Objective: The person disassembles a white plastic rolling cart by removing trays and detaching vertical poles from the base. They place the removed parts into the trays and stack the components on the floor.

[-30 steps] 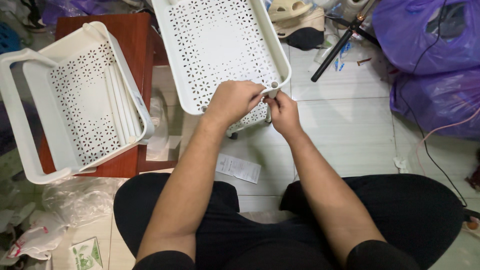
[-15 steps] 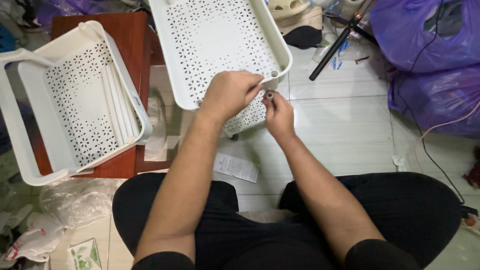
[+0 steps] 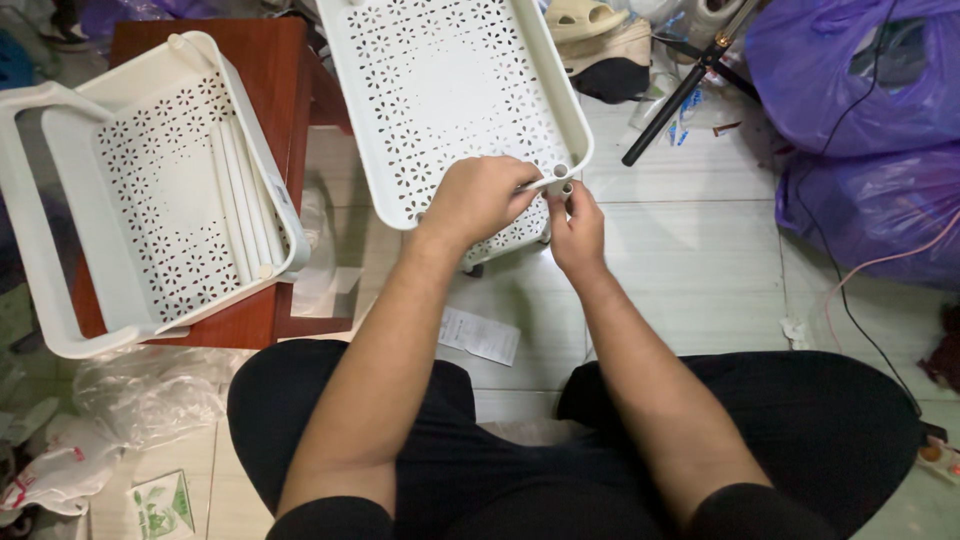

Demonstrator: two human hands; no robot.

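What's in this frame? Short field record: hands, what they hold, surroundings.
left hand: grips the near corner of the white perforated tray
right hand: holds a short white tube at that tray's corner socket
second tray: on the red-brown stool, white rods lying in it
floor: paper slip, purple bags, black tripod leg

Soft, even indoor light, faint shadows, sharp centre, slight wide-angle stretch at edges.
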